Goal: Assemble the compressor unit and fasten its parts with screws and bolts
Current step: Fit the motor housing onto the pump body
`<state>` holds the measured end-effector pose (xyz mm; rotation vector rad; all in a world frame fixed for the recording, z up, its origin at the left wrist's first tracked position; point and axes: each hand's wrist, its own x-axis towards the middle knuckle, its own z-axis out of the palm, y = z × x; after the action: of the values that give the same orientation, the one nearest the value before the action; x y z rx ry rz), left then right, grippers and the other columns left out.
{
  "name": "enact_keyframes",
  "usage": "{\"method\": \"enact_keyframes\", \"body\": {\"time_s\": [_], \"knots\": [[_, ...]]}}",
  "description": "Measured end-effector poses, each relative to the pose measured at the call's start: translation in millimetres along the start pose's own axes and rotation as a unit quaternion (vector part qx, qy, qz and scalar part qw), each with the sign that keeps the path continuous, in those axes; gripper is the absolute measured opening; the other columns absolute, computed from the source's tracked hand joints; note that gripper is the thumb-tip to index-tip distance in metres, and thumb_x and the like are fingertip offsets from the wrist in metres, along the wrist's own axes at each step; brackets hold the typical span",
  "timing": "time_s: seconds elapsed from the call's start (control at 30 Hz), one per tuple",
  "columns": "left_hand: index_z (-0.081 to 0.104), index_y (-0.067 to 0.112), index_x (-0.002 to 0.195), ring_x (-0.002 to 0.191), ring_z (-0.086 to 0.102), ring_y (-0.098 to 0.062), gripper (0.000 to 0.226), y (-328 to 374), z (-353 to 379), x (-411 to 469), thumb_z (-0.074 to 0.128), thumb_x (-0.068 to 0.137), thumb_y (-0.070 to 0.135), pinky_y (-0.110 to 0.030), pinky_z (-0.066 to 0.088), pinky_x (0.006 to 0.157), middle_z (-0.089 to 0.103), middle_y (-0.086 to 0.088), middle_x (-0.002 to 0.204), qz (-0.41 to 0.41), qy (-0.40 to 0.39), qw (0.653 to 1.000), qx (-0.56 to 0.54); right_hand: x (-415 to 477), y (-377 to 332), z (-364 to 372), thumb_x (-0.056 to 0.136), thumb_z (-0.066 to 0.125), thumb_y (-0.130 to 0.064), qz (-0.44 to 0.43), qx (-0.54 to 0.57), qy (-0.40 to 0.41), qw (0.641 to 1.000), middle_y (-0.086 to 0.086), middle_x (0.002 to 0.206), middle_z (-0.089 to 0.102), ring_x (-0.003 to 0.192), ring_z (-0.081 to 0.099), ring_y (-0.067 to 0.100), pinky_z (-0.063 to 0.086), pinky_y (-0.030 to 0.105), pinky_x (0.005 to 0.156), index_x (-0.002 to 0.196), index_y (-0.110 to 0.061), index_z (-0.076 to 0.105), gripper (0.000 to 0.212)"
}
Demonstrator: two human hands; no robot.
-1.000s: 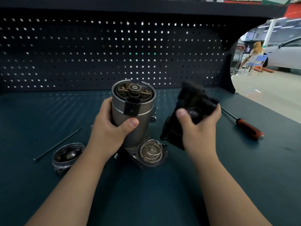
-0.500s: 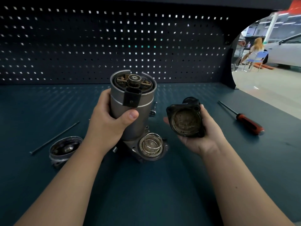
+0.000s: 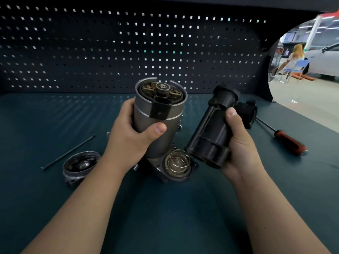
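Observation:
A grey metal compressor motor body (image 3: 161,121) stands upright on the bench, its open top showing brushes and a bearing. My left hand (image 3: 128,136) grips its side. At its base a round port holds a coiled spring (image 3: 177,162). My right hand (image 3: 236,143) holds a black plastic cylinder housing (image 3: 211,129), tilted, with its lower end just right of and above the spring port.
A metal end cap (image 3: 80,164) lies left of my left arm, with a long thin bolt (image 3: 69,152) beside it. A red-handled screwdriver (image 3: 288,140) lies to the right. A pegboard (image 3: 128,48) closes the back of the bench (image 3: 165,217). A seated person (image 3: 293,59) is far right.
My right hand has turned the black housing from open-end-facing-me to side-on and brought its lower end down close to the spring port. My left hand has stayed on the motor body.

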<state>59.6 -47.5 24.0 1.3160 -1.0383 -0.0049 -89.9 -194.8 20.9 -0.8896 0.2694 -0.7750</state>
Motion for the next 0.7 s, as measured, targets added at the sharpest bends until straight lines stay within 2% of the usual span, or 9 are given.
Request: {"method": "enact_keyframes", "body": {"time_s": [0.07,0.2,0.27,0.37,0.43,0.5,0.57,0.6,0.7], "knots": [[0.051,0.03,0.111,0.096,0.063,0.005,0.06,0,0,0,0.072,0.059,0.053,-0.011,0.049,0.072,0.066,0.028,0.1,0.002,0.003,1.0,0.001,-2,2,3,0.055,0.084,-0.049,-0.016,0.018,0.016,1.0,0.006,0.09,0.075,0.082,0.073,0.023,0.058,0.044,0.066,0.093,-0.017,0.072,0.051],[0.052,0.03,0.11,0.097,0.063,0.004,0.066,4,1,0,0.076,0.058,0.061,-0.011,0.049,0.072,0.067,0.026,0.101,0.01,0.005,1.0,0.001,-1,3,7,0.067,0.078,-0.044,-0.008,0.068,0.062,0.996,0.005,0.091,0.075,0.085,0.073,0.022,0.058,0.047,0.071,0.102,-0.014,0.066,0.048],[0.052,0.029,0.11,0.097,0.063,0.004,0.074,6,2,0,0.074,0.055,0.074,-0.012,0.049,0.073,0.067,0.026,0.102,0.009,0.009,1.0,0.003,1,-1,5,0.076,0.07,-0.035,0.023,0.116,0.031,0.993,0.007,0.091,0.075,0.085,0.073,0.023,0.058,0.045,0.071,0.105,-0.011,0.064,0.038],[0.052,0.03,0.109,0.096,0.063,0.005,0.076,7,2,0,0.071,0.054,0.078,-0.012,0.049,0.073,0.067,0.027,0.1,0.009,0.011,1.0,0.006,2,-7,1,0.072,0.058,-0.02,0.055,0.159,-0.029,0.985,0.01,0.091,0.073,0.085,0.072,0.025,0.059,0.04,0.073,0.104,-0.008,0.06,0.034],[0.052,0.03,0.109,0.096,0.063,0.004,0.076,6,2,0,0.071,0.053,0.078,-0.013,0.049,0.074,0.067,0.026,0.101,0.008,0.009,1.0,0.004,3,-6,0,0.076,0.061,-0.016,0.027,0.092,-0.003,0.995,0.01,0.095,0.072,0.091,0.07,0.026,0.057,0.039,0.082,0.108,-0.006,0.06,0.034],[0.052,0.03,0.109,0.096,0.063,0.004,0.076,6,2,0,0.072,0.053,0.078,-0.013,0.049,0.074,0.067,0.026,0.101,0.01,0.006,1.0,0.007,0,-5,2,0.077,0.071,-0.023,-0.066,-0.027,0.049,0.996,0.005,0.1,0.07,0.093,0.068,0.019,0.056,0.037,0.085,0.113,-0.008,0.059,0.041],[0.051,0.03,0.109,0.095,0.063,0.004,0.07,5,1,0,0.076,0.056,0.069,-0.012,0.049,0.073,0.067,0.027,0.1,0.012,0.003,1.0,0.008,-8,-5,9,0.062,0.078,-0.04,-0.176,-0.176,0.079,0.965,-0.01,0.094,0.07,0.085,0.068,0.007,0.054,0.022,0.073,0.109,-0.02,0.059,0.055],[0.051,0.03,0.108,0.094,0.063,0.005,0.064,4,1,0,0.076,0.058,0.06,-0.012,0.049,0.072,0.067,0.027,0.098,0.014,0.003,1.0,0.008,-13,-3,13,0.058,0.077,-0.045,-0.217,-0.236,0.077,0.944,-0.015,0.088,0.069,0.08,0.067,0.002,0.051,0.015,0.067,0.105,-0.024,0.059,0.055],[0.051,0.027,0.109,0.092,0.063,0.006,0.056,1,1,0,0.071,0.062,0.051,-0.01,0.047,0.072,0.067,0.029,0.096,0.02,0.008,1.0,0.012,-24,4,21,0.058,0.077,-0.043,-0.26,-0.312,0.022,0.913,-0.021,0.085,0.069,0.077,0.066,-0.003,0.047,0.008,0.062,0.098,-0.029,0.056,0.047]]}}
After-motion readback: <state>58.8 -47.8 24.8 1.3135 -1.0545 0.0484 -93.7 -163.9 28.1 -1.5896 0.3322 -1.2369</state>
